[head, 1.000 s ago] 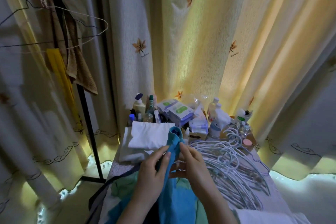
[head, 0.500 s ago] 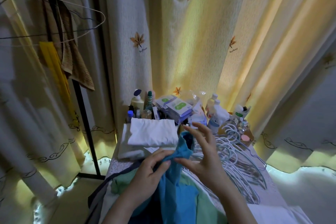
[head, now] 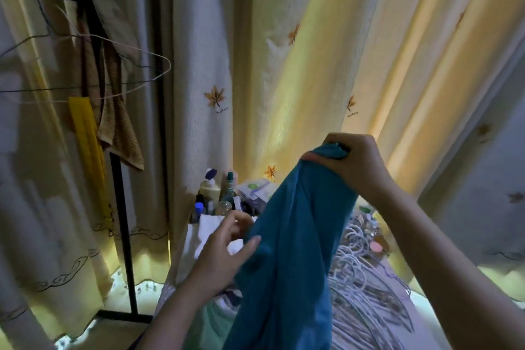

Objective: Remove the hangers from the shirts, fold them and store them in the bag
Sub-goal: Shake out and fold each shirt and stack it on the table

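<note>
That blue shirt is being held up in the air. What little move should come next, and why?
Probably the left hand should grasp the blue shirt by its side edge and spread it. The right hand grips its bunched top, it hangs crumpled, and the left only touches it; folding needs it flat.

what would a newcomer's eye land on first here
The teal-blue shirt in the centre stands out first. The right hand holds it up, gripping its bunched top, while the left hand meets its edge lower down. Behind it glow the yellow curtains, and a heap of white hangers lies low at the right.
</note>
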